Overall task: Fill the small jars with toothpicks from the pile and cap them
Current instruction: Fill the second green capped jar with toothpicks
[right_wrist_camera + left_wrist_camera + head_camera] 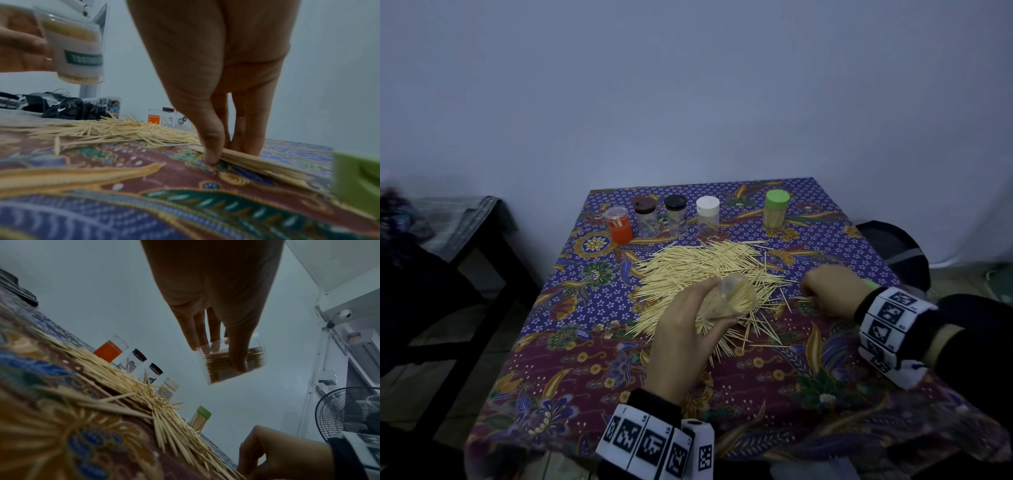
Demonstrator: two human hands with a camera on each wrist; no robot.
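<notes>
Holding a clear jar [732,301] packed with toothpicks above the toothpick pile [702,270], the left hand [688,339] has its fingers and thumb curled round the jar's wall.

The jar is tilted, uncapped, its open mouth turned toward the right hand [828,291], which sits at the pile's right edge with thumb and fingers pinching a small bundle of toothpicks [252,160] against the patterned cloth of the desk [571,370]. Behind the pile stand five more jars in a row: an orange jar [618,224], a brown-capped jar [645,216], a black-capped jar [675,214], a white-capped jar [707,216] and, apart from the others, a green-capped jar [776,209] full of toothpicks. A loose green cap [357,181] lies just beside the right hand, on the side away from the pile.
</notes>
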